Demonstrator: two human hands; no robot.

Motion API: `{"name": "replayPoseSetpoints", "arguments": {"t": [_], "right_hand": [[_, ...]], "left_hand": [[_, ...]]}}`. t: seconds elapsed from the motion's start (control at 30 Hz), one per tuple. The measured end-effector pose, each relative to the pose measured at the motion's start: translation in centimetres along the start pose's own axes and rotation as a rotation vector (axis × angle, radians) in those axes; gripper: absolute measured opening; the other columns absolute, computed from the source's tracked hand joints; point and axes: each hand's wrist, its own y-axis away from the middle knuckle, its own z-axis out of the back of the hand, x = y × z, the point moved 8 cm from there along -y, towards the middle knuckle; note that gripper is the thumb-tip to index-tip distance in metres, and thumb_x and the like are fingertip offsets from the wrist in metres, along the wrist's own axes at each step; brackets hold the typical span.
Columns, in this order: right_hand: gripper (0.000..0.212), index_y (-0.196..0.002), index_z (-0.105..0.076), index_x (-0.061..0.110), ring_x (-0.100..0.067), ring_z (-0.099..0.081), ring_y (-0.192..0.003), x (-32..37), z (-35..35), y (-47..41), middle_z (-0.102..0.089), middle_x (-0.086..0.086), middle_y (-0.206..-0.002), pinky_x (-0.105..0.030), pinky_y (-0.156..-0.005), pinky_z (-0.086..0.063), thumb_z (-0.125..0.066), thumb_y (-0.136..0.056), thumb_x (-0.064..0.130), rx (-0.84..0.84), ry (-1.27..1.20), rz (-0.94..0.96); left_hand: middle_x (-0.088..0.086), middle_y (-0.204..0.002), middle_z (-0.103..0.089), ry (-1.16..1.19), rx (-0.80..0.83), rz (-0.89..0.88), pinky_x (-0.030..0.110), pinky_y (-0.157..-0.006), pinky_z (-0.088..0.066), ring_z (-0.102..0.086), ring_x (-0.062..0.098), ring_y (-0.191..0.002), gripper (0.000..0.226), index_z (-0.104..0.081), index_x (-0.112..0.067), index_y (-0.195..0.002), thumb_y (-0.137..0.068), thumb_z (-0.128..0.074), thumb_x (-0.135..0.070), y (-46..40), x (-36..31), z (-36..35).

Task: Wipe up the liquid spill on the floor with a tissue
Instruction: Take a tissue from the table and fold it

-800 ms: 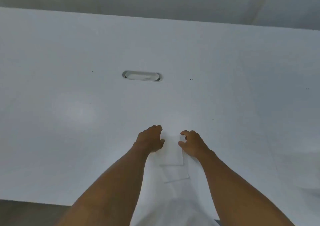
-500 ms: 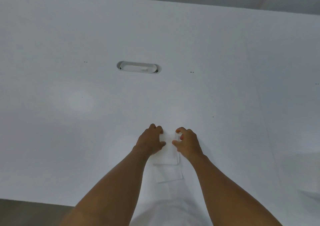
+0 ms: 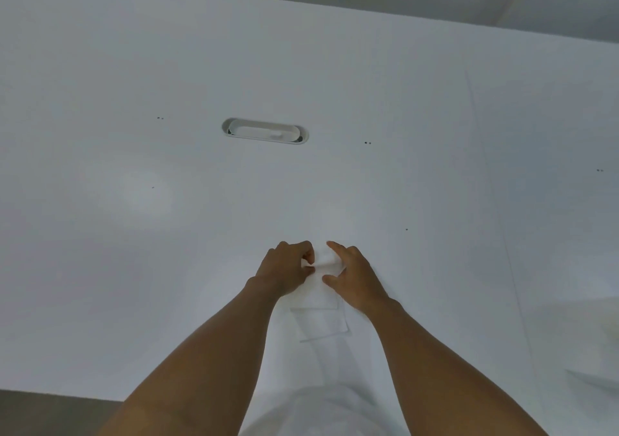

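A white folded tissue (image 3: 323, 293) lies on the white table (image 3: 134, 234) in front of me, and a second flat white tissue (image 3: 326, 328) lies just below it. My left hand (image 3: 286, 270) pinches the upper left corner of the top tissue between thumb and fingers. My right hand (image 3: 351, 275) rests on the tissue's right side, forefinger stretched out and thumb on the sheet. No spill and no floor liquid can be seen in this view.
An oval cable slot (image 3: 264, 131) is set into the table farther back. The grey floor (image 3: 50, 412) shows at the lower left, past the table's near edge. A faint pale shape (image 3: 599, 345) lies at the right edge.
Both hands moved closer together over the tissue. My left fingers closed on its corner, and my right forefinger stretched out along its edge.
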Motion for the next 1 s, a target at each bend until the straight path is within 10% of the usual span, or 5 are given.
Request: {"name": "replayPoseSetpoints", "arguments": {"t": [0.13, 0.23, 0.5, 0.6, 1.0], "right_hand": [[0.01, -0.087, -0.068, 0.026, -0.015, -0.056, -0.078, 1.5, 0.7, 0.9, -0.053, 0.005, -0.09, -0.022, -0.069, -0.045, -0.064, -0.088, 0.017, -0.011, 0.063, 0.033], [0.035, -0.056, -0.042, 0.023, -0.013, -0.038, -0.054, 2.3, 1.6, 1.7, -0.044, 0.006, -0.059, -0.022, -0.05, -0.029, -0.057, -0.086, 0.011, -0.08, 0.019, 0.051], [0.003, -0.086, -0.063, 0.018, -0.014, -0.056, -0.065, 4.7, 3.1, 3.5, -0.062, 0.006, -0.075, -0.025, -0.061, -0.044, -0.065, -0.084, 0.02, -0.069, -0.057, 0.123], [0.035, -0.114, -0.061, 0.034, -0.01, -0.064, -0.08, 6.4, 3.6, 4.2, -0.064, 0.01, -0.09, -0.019, -0.066, -0.047, -0.071, -0.083, 0.02, -0.069, -0.125, 0.182], [0.051, -0.126, -0.062, 0.035, -0.021, -0.067, -0.083, 12.1, -0.9, 10.1, -0.064, -0.006, -0.082, -0.04, -0.072, -0.062, -0.068, -0.083, 0.007, 0.15, -0.358, 0.404]], "left_hand": [[0.001, -0.1, -0.064, 0.111, 0.042, -0.032, 0.031, -0.065, -0.046, -0.057, 0.02, -0.077, 0.014, -0.053, -0.027, -0.098, -0.091, -0.064, -0.02, 0.9, -0.4, 0.8], [0.002, -0.102, -0.063, 0.176, 0.014, -0.041, 0.026, -0.062, -0.042, -0.058, 0.017, -0.077, 0.02, -0.054, -0.024, -0.105, -0.09, -0.067, -0.019, 2.0, -0.5, 1.7], [0.005, -0.106, -0.064, 0.322, -0.152, -0.006, 0.02, -0.062, -0.043, -0.059, 0.016, -0.085, 0.025, -0.058, -0.019, -0.11, -0.088, -0.071, -0.018, 6.1, -0.3, 4.2], [0.005, -0.11, -0.063, 0.423, -0.271, 0.05, 0.021, -0.065, -0.044, -0.058, 0.018, -0.093, 0.027, -0.059, -0.019, -0.112, -0.087, -0.072, -0.019, 8.1, 0.1, 5.1], [-0.001, -0.116, -0.058, 0.908, -0.737, 0.22, 0.029, -0.071, -0.053, -0.058, 0.017, -0.108, 0.042, -0.049, -0.032, -0.123, -0.09, -0.07, -0.017, 23.7, 3.0, 3.2]]}}
